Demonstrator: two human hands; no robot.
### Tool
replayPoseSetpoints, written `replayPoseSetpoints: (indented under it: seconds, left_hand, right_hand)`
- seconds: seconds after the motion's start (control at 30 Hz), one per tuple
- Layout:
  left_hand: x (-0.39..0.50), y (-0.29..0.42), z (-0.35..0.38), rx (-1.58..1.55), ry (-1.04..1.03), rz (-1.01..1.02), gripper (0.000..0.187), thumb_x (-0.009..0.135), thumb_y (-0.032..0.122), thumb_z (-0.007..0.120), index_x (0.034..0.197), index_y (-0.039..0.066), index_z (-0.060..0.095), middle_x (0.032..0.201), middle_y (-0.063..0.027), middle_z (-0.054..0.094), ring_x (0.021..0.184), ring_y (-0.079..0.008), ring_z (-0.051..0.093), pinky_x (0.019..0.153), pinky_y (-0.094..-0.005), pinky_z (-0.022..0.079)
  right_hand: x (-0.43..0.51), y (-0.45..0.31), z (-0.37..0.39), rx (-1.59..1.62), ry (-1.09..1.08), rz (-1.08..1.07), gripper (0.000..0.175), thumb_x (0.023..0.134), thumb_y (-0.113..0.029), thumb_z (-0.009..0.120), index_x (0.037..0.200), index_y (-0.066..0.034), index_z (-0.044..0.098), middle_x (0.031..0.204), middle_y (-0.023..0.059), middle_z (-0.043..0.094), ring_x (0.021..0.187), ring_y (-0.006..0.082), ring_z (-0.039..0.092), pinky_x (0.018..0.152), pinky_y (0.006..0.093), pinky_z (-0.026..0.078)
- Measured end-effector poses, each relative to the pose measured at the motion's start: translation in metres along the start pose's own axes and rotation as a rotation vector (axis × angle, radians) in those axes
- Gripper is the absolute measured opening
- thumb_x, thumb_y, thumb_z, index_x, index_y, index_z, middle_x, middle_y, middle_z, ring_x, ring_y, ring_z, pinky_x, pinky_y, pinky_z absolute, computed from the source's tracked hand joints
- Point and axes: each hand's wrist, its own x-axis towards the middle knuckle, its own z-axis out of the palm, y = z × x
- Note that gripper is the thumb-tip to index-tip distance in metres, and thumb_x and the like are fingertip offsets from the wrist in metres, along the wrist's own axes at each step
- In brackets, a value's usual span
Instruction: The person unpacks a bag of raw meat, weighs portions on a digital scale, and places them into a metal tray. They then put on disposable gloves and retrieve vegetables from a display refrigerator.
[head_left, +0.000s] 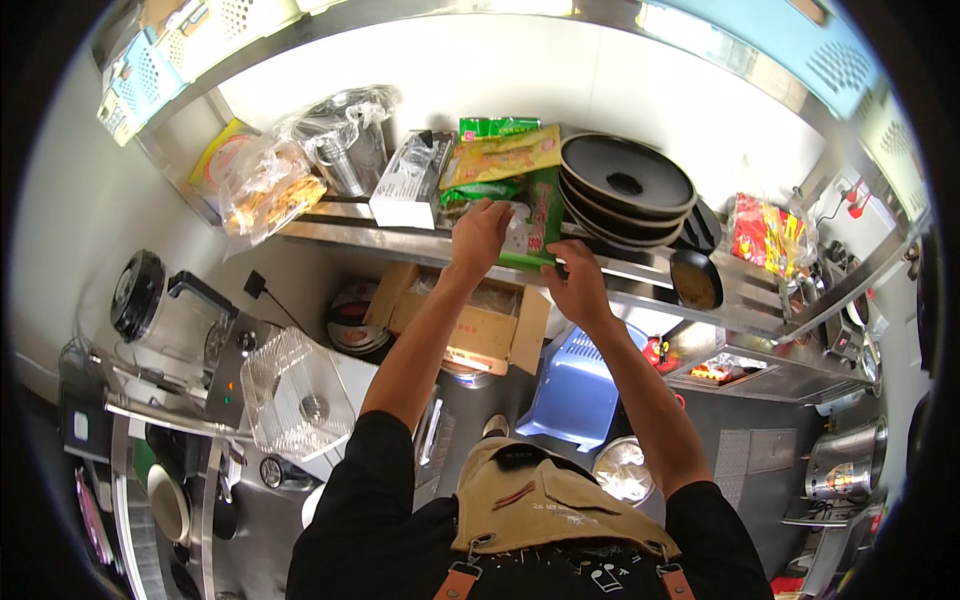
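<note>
A green box (546, 217) with printing on it lies on the metal rack, whitish, see-through material showing at its opening. My right hand (581, 283) holds the box's near right corner between thumb and fingers. My left hand (480, 234) is over the left side of the opening, fingers bunched; whether they pinch anything is hidden. Just behind lie a yellow food packet (502, 157) and a green packet (499, 126). To the left is a white carton (409, 184). Several stacked black round pans (626, 169) stand close on the right.
A bagged food (274, 199) and a plastic-wrapped steel pot (352, 139) occupy the rack's left. Red packets (765, 232) and a small black pan (696, 279) are on the right. Below are an open cardboard box (472, 322), a blue plastic stool (574, 386) and a wire basket (296, 394).
</note>
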Motion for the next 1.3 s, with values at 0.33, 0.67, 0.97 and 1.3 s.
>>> replayPoseSetpoints:
  seconds: [0.33, 0.67, 0.97, 1.3]
  left_hand:
    - [0.054, -0.038, -0.047, -0.444, -0.564, -0.067, 0.022, 0.088, 0.005, 0.065, 0.108, -0.003, 0.068, 0.088, -0.0167, 0.072, 0.077, -0.0202, 0.071, 0.071, -0.0314, 0.054]
    - [0.098, -0.045, -0.092, -0.686, -0.367, -0.113, 0.023, 0.089, 0.011, 0.073, 0.108, 0.001, 0.064, 0.089, -0.0074, 0.069, 0.078, -0.014, 0.063, 0.074, -0.0278, 0.051]
    - [0.056, -0.037, -0.056, -0.296, -0.437, 0.284, 0.022, 0.083, 0.013, 0.074, 0.1, 0.003, 0.065, 0.094, -0.0129, 0.062, 0.09, -0.0339, 0.063, 0.078, -0.0409, 0.051]
    - [0.046, -0.026, -0.062, -0.131, -0.601, 0.447, 0.032, 0.075, 0.009, 0.076, 0.103, 0.006, 0.061, 0.102, -0.0122, 0.057, 0.099, -0.0341, 0.057, 0.084, -0.0438, 0.047]
  right_hand:
    - [0.047, 0.019, 0.076, 0.065, 0.14, 0.203, 0.017, 0.087, -0.016, 0.069, 0.096, -0.001, 0.069, 0.088, 0.0199, 0.069, 0.08, 0.0384, 0.068, 0.069, 0.0431, 0.054]
    - [0.06, 0.02, 0.088, -0.252, 0.108, 0.277, 0.015, 0.078, -0.014, 0.068, 0.092, -0.0071, 0.068, 0.079, 0.0162, 0.069, 0.072, 0.0388, 0.067, 0.065, 0.047, 0.054]
    - [0.06, 0.019, 0.088, -0.331, 0.171, 0.206, 0.012, 0.08, -0.019, 0.062, 0.077, -0.0075, 0.064, 0.07, 0.0187, 0.066, 0.065, 0.0401, 0.067, 0.061, 0.0507, 0.055]
    - [0.057, 0.012, 0.079, -0.264, 0.094, 0.32, 0.014, 0.08, -0.02, 0.061, 0.083, -0.0069, 0.066, 0.075, 0.0201, 0.067, 0.071, 0.0411, 0.067, 0.068, 0.0531, 0.055]
